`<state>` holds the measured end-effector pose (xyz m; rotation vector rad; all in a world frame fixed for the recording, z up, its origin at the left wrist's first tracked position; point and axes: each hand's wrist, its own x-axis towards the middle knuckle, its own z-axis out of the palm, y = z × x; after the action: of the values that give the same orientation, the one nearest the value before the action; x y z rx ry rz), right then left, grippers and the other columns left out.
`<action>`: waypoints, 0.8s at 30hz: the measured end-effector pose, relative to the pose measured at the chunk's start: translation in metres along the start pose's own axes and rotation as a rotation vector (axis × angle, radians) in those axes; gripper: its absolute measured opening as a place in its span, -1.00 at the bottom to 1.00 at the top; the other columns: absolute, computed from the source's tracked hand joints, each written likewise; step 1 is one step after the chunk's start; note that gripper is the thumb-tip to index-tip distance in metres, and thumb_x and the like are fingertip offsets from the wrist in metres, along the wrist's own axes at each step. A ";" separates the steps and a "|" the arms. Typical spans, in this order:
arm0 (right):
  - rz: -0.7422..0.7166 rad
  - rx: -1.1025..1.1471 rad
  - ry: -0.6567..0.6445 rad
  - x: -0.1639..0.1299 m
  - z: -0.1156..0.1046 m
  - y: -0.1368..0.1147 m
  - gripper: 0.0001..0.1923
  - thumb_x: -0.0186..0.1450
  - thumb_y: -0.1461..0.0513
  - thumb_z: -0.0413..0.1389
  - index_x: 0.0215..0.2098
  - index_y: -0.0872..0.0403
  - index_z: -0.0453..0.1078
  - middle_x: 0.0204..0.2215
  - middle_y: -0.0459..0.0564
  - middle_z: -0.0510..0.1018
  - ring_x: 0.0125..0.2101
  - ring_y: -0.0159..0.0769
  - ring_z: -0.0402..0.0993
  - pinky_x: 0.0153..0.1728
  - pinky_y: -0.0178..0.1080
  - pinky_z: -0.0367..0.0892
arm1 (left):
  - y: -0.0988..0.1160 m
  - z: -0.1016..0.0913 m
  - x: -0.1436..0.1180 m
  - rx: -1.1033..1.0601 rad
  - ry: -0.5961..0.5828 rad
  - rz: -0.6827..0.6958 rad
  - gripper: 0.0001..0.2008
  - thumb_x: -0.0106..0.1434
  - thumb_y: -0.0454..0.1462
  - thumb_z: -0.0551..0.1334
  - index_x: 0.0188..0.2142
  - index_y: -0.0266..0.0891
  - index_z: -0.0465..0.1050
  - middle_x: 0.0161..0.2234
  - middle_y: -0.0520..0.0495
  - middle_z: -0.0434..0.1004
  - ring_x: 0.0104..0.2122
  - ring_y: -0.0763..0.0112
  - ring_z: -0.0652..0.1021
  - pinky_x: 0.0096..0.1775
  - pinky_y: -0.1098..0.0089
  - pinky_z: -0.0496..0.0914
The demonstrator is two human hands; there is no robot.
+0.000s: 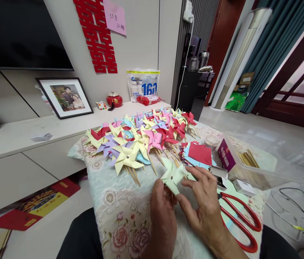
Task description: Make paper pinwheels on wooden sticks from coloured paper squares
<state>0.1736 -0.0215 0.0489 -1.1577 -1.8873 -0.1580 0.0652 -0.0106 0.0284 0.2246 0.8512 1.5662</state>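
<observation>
A pale green folded-paper pinwheel (172, 177) is held just above the floral-patterned cloth-covered worktop (119, 212), near its front edge, between both hands. The left hand (163, 212) is closed around the lower part of the pinwheel, its grip pinching the paper and what seems to be the stick beneath, though the stick itself is mostly hidden by the fingers. The right hand (204, 205) is laid against the right blade of the pinwheel, its thumb and forefinger pressed together on the paper's edge while the remaining fingers are spread loosely. Behind the hands, a large heap of finished paper pinwheels in yellow, pink, red, purple and blue on thin wooden sticks (141, 138) is spread across the far half of the worktop. Just beside the right hand, a stack of red and light blue paper squares (199, 154) is seen, and a pair of red-handled scissors (239, 219) is laid near the right wrist. A clear plastic box holding wooden sticks (251, 162) is set further right, with a small purple carton (225, 154) touching its near side. A framed photograph (65, 97) is propped against the wall on a low cream cabinet (19, 136).
</observation>
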 end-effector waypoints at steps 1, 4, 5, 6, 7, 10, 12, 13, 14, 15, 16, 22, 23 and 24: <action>0.028 0.051 0.007 0.000 0.000 0.001 -0.88 0.33 0.28 0.14 -0.14 0.07 0.38 0.03 0.19 0.46 0.07 0.06 0.30 0.06 0.10 0.18 | 0.005 0.002 0.002 -0.058 0.010 -0.029 -0.73 0.19 -0.09 0.28 -0.32 -0.27 0.48 -0.44 -0.05 0.53 -0.42 0.37 0.54 -0.51 0.47 0.29; 0.269 0.275 -0.148 -0.002 0.004 0.002 -0.90 0.39 0.23 0.07 -0.26 0.05 0.41 -0.27 0.03 0.53 -0.25 -0.19 0.44 -0.22 -0.17 0.30 | 0.018 0.005 0.008 -0.185 0.029 -0.034 -0.74 0.23 -0.11 0.23 -0.26 -0.28 0.50 -0.39 -0.05 0.55 -0.45 0.40 0.52 -0.53 0.47 0.29; 0.375 0.361 -0.253 -0.003 0.006 0.003 -0.84 0.40 0.20 0.06 -0.32 0.05 0.41 -0.38 -0.03 0.50 -0.36 -0.25 0.41 -0.33 -0.23 0.27 | 0.021 0.005 0.009 -0.211 0.034 -0.021 -0.74 0.24 -0.12 0.22 -0.25 -0.29 0.50 -0.37 -0.07 0.56 -0.44 0.39 0.53 -0.52 0.46 0.31; 0.474 0.444 -0.362 -0.003 0.009 0.003 -0.78 0.41 0.17 0.06 -0.38 0.05 0.40 -0.47 -0.08 0.46 -0.44 -0.30 0.37 -0.40 -0.27 0.22 | 0.023 0.005 0.010 -0.230 0.037 -0.011 -0.73 0.25 -0.12 0.21 -0.25 -0.30 0.50 -0.36 -0.08 0.56 -0.43 0.38 0.55 -0.49 0.45 0.34; 0.552 0.524 -0.458 -0.004 0.011 0.003 -0.74 0.40 0.13 0.07 -0.43 0.05 0.38 -0.52 -0.12 0.41 -0.48 -0.33 0.32 -0.45 -0.29 0.18 | 0.024 0.005 0.010 -0.245 0.038 -0.005 -0.72 0.25 -0.12 0.20 -0.25 -0.31 0.51 -0.36 -0.10 0.58 -0.41 0.36 0.56 -0.46 0.44 0.37; 0.664 0.732 -0.621 -0.007 0.019 0.002 -0.70 0.34 0.07 0.14 -0.46 0.07 0.36 -0.59 -0.18 0.32 -0.53 -0.39 0.24 -0.50 -0.33 0.11 | 0.026 0.006 0.009 -0.280 0.029 -0.023 -0.70 0.26 -0.12 0.17 -0.24 -0.32 0.53 -0.36 -0.14 0.59 -0.38 0.31 0.60 -0.38 0.38 0.45; 0.708 0.822 -0.654 -0.009 0.024 0.002 -0.72 0.30 0.08 0.18 -0.46 0.07 0.34 -0.60 -0.20 0.30 -0.56 -0.41 0.23 -0.53 -0.35 0.13 | 0.027 0.006 0.009 -0.297 0.020 -0.046 -0.69 0.26 -0.12 0.17 -0.22 -0.32 0.54 -0.36 -0.14 0.60 -0.35 0.27 0.62 -0.34 0.35 0.48; 0.734 0.856 -0.659 -0.011 0.026 0.003 -0.74 0.27 0.10 0.19 -0.46 0.07 0.32 -0.61 -0.21 0.30 -0.58 -0.42 0.23 -0.54 -0.35 0.14 | 0.027 0.007 0.009 -0.302 0.016 -0.051 -0.69 0.25 -0.12 0.18 -0.21 -0.32 0.54 -0.35 -0.15 0.61 -0.34 0.26 0.62 -0.33 0.34 0.49; 0.758 0.888 -0.662 -0.012 0.028 0.003 -0.75 0.25 0.12 0.20 -0.47 0.07 0.31 -0.61 -0.21 0.31 -0.60 -0.42 0.22 -0.55 -0.36 0.16 | 0.028 0.007 0.009 -0.305 0.011 -0.051 -0.69 0.24 -0.12 0.20 -0.20 -0.31 0.54 -0.33 -0.15 0.62 -0.33 0.26 0.62 -0.34 0.35 0.49; 0.782 0.923 -0.665 -0.014 0.030 0.005 -0.76 0.22 0.13 0.21 -0.48 0.06 0.29 -0.62 -0.22 0.30 -0.62 -0.43 0.22 -0.57 -0.36 0.18 | 0.028 0.007 0.009 -0.307 0.007 -0.050 -0.69 0.23 -0.12 0.21 -0.19 -0.30 0.55 -0.31 -0.15 0.63 -0.32 0.26 0.63 -0.36 0.36 0.48; 0.801 0.956 -0.670 -0.015 0.032 0.006 -0.77 0.20 0.14 0.21 -0.48 0.06 0.28 -0.62 -0.22 0.30 -0.63 -0.44 0.22 -0.59 -0.36 0.19 | 0.028 0.007 0.009 -0.308 0.004 -0.047 -0.69 0.22 -0.12 0.23 -0.18 -0.29 0.55 -0.30 -0.15 0.63 -0.32 0.26 0.63 -0.37 0.37 0.48; 0.788 0.998 -0.698 -0.016 0.033 0.008 -0.86 0.17 0.20 0.18 -0.45 0.08 0.32 -0.65 -0.22 0.35 -0.66 -0.45 0.24 -0.60 -0.38 0.17 | 0.028 0.006 0.006 -0.308 -0.006 -0.016 -0.74 0.22 -0.16 0.22 -0.22 -0.28 0.56 -0.35 -0.12 0.63 -0.34 0.28 0.62 -0.30 0.34 0.51; 0.780 0.974 -0.704 -0.015 0.032 0.007 -0.88 0.18 0.22 0.16 -0.45 0.09 0.32 -0.65 -0.21 0.36 -0.66 -0.45 0.25 -0.59 -0.38 0.16 | 0.028 0.006 0.005 -0.305 -0.007 -0.007 -0.75 0.22 -0.16 0.22 -0.22 -0.28 0.56 -0.35 -0.11 0.62 -0.34 0.27 0.62 -0.28 0.33 0.51; 0.775 0.945 -0.709 -0.013 0.030 0.005 -0.90 0.18 0.24 0.14 -0.45 0.09 0.32 -0.66 -0.21 0.37 -0.65 -0.45 0.25 -0.59 -0.38 0.15 | 0.028 0.007 0.005 -0.304 -0.010 0.006 -0.75 0.21 -0.17 0.22 -0.22 -0.27 0.56 -0.36 -0.11 0.62 -0.33 0.27 0.62 -0.26 0.33 0.51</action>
<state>0.1614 -0.0118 0.0197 -1.1962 -1.5421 1.5605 0.0466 -0.0023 0.0488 0.0153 0.5948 1.6754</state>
